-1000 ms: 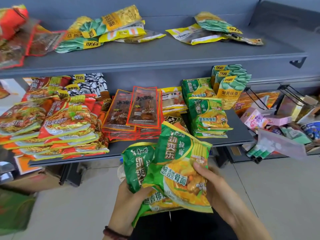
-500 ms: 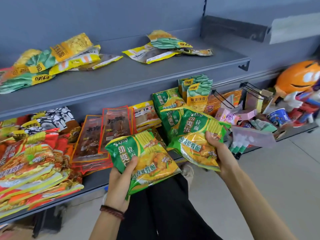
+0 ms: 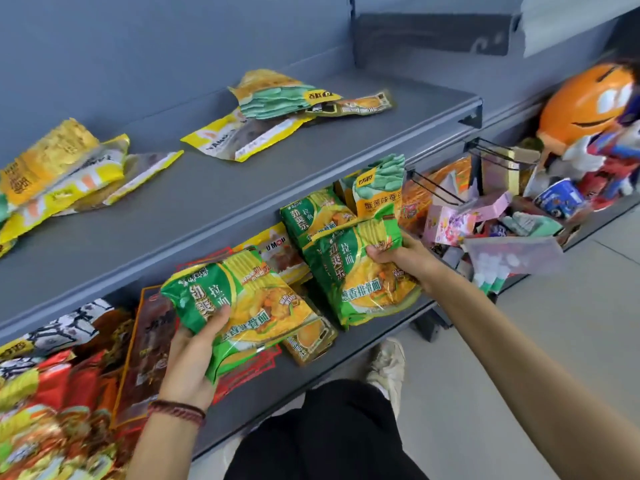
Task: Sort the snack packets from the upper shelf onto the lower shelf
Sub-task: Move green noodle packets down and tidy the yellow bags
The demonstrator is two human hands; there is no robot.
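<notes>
My left hand point(image 3: 188, 358) grips a green-and-yellow noodle packet point(image 3: 242, 303) above the lower shelf point(image 3: 346, 358). My right hand point(image 3: 407, 261) holds a second green noodle packet point(image 3: 360, 278), which lies against the stack of matching green packets point(image 3: 308, 216) at the shelf's right end. The upper shelf point(image 3: 214, 202) carries a yellow and teal packet pile on the left point(image 3: 59, 174) and another group at its middle point(image 3: 277, 116).
Red and orange packets point(image 3: 52, 410) and dark red-framed packets point(image 3: 149, 341) fill the lower shelf's left. A teal-and-orange packet point(image 3: 377, 188) stands behind the green stack. A rack of mixed small goods point(image 3: 502, 220) and an orange round figure point(image 3: 581, 105) are at the right.
The two green packets, held together a second ago, are now apart. My right hand has carried its packet to the green stack on the lower shelf; the view has swung right.
</notes>
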